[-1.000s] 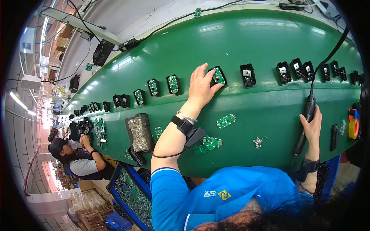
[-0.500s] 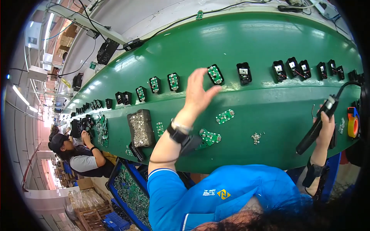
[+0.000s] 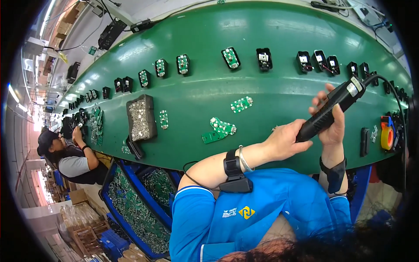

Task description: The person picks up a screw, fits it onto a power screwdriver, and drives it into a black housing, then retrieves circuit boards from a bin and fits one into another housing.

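At the far left, beyond the end of the green worktop (image 3: 262, 87), a co-worker (image 3: 70, 159) in a dark cap bends over small parts. Below the worktop's near edge sit blue bins (image 3: 135, 209) filled with circuit boards. On the worktop, left of your hands, a dark tray of small screws (image 3: 141, 118) lies flat, with one small green board (image 3: 163, 118) just beside it. A row of black housings (image 3: 264, 59), some with green boards inside, runs along the far side of the worktop. Nearer you, two green boards (image 3: 219, 130) lie overlapping, and another single board (image 3: 241, 104) lies a little beyond them.

Your left hand (image 3: 286, 140) reaches across your body, its fingers closed around the lower end of the black electric screwdriver (image 3: 329, 111). Your right hand (image 3: 331, 124) wraps the screwdriver's middle from the other side, fingers curled over its body. The screwdriver is held in the air above the worktop, right of the overlapping boards, tilted with its cabled end up and to the right. Further right, a roll of orange tape (image 3: 386, 135) rests near the worktop's edge, with a black part (image 3: 364, 142) just beside it.
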Demonstrator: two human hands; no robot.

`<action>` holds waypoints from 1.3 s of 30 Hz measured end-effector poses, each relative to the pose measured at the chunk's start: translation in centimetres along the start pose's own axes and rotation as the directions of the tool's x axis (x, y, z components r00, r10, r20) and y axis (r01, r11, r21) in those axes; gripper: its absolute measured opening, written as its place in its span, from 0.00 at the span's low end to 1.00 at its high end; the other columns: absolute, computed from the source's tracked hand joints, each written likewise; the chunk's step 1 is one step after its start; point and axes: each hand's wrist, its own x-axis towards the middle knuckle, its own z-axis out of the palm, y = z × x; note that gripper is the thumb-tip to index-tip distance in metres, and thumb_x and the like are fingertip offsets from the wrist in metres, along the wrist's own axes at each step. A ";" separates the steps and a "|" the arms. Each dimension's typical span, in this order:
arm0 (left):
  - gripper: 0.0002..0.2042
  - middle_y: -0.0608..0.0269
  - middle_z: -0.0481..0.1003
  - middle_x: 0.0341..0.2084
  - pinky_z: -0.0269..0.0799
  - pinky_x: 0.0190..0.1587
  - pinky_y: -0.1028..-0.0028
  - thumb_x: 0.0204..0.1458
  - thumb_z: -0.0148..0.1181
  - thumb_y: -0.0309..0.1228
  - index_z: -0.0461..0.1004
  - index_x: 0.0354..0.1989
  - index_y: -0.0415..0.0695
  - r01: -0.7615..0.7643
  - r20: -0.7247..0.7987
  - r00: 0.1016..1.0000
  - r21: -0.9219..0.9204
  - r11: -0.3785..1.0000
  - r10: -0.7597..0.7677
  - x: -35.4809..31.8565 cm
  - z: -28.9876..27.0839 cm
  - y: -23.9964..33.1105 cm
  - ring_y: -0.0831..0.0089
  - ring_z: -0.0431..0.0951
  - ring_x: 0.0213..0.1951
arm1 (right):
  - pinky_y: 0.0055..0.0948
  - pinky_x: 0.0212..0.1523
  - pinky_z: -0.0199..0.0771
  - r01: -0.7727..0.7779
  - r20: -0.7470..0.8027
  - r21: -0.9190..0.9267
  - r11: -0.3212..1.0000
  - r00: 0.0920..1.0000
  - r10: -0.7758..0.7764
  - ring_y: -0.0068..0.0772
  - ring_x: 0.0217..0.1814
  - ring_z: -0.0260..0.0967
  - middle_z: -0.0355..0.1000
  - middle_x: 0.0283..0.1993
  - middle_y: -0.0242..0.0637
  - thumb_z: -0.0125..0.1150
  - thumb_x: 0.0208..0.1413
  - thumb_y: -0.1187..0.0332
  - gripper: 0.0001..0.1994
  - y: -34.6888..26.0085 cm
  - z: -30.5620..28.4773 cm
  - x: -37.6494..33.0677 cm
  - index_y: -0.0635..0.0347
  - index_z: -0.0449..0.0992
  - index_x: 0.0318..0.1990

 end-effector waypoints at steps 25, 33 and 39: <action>0.03 0.67 0.66 0.21 0.60 0.34 0.69 0.34 0.58 0.27 0.72 0.20 0.46 -0.324 0.144 0.939 0.680 0.658 0.314 3.5 -1.0 -5.6 0.67 0.65 0.29 | 0.21 0.29 0.58 0.142 -0.053 0.039 0.989 0.989 -0.140 0.20 0.25 0.53 0.58 0.28 0.31 0.47 0.45 0.72 0.22 -4.0 -6.5 1.7 0.63 0.53 0.50; 0.05 0.62 0.70 0.23 0.66 0.31 0.78 0.45 0.53 0.22 0.70 0.31 0.41 0.124 -0.108 0.944 -0.759 0.640 -0.312 2.0 -3.7 -3.9 0.76 0.69 0.27 | 0.21 0.29 0.55 0.286 0.070 0.194 0.938 0.950 -0.304 0.20 0.25 0.52 0.55 0.27 0.31 0.48 0.46 0.70 0.22 -4.4 -2.1 4.2 0.63 0.53 0.51; 0.07 0.63 0.68 0.21 0.63 0.31 0.75 0.46 0.53 0.30 0.70 0.31 0.41 -0.013 -0.082 0.978 -0.942 0.336 -0.191 1.0 -3.5 -4.8 0.73 0.66 0.26 | 0.24 0.27 0.56 0.367 0.153 0.286 0.885 0.894 -0.421 0.21 0.24 0.54 0.57 0.27 0.30 0.47 0.47 0.66 0.22 -3.5 1.8 5.4 0.59 0.54 0.51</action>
